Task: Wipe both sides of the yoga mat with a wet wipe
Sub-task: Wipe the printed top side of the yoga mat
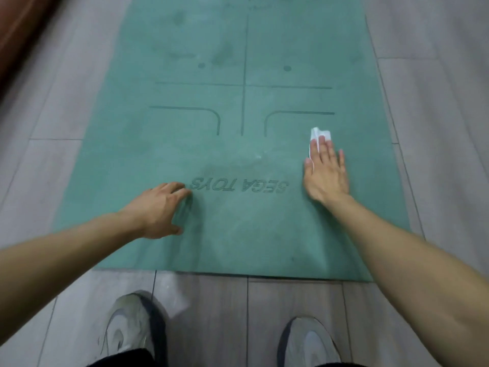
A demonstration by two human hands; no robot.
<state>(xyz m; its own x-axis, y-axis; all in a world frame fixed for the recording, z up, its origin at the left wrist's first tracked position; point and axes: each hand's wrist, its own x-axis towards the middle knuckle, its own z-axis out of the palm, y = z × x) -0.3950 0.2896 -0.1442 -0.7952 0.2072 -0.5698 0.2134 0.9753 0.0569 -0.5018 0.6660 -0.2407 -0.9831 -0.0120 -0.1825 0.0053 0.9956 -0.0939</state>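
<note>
A teal yoga mat [238,107] lies flat on the floor, running away from me, with dark alignment lines and upside-down lettering near its close end. My right hand [326,173] presses flat on the mat's right side, fingers spread over a white wet wipe [318,134] whose crumpled edge sticks out past the fingertips. My left hand [161,209] rests on the mat to the left of the lettering, fingers curled and fingertips touching the surface, holding nothing. A darker damp patch surrounds the lettering.
Grey wood-look floor planks [436,107] border the mat on both sides and in front. My two grey shoes [132,324] stand on the floor just short of the mat's near edge. A reddish-brown object [18,27] fills the top-left corner.
</note>
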